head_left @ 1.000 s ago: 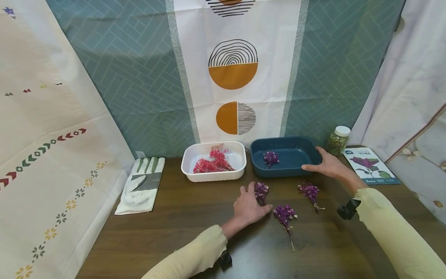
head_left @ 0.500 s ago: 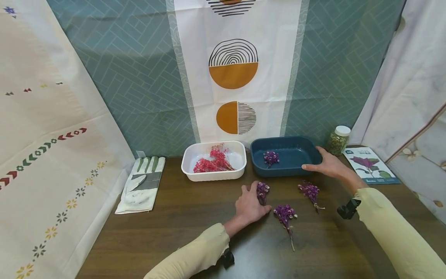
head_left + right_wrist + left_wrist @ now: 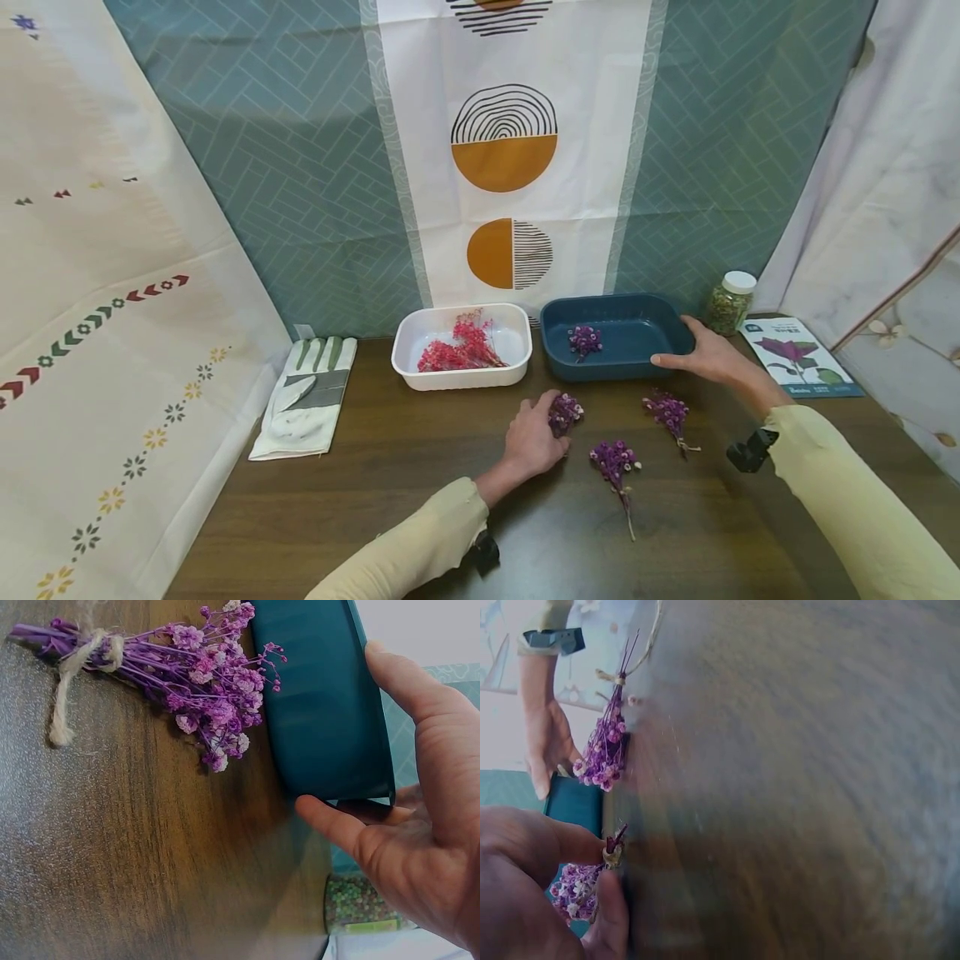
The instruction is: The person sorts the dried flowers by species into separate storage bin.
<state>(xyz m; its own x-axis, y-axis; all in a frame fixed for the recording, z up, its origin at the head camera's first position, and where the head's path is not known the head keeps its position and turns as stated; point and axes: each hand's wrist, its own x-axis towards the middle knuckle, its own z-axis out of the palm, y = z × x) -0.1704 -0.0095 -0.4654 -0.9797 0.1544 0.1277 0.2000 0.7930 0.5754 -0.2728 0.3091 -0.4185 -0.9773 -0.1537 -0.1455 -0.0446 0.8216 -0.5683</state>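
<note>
The left hand [image 3: 534, 442] is pinching a tied purple bunch [image 3: 567, 412]; the bunch is sitting well apart from the right hand [image 3: 711, 354], which is gripping a blue dish [image 3: 611, 369].

There are 4 purple bunches [image 3: 615, 461], 2 trays [image 3: 600, 369], 1 jar [image 3: 727, 312] and 1 booklet [image 3: 801, 358].

a glove [image 3: 300, 421] lies left, a lidded jar [image 3: 727, 309] stands beside a flower-printed card [image 3: 801, 357].
</note>
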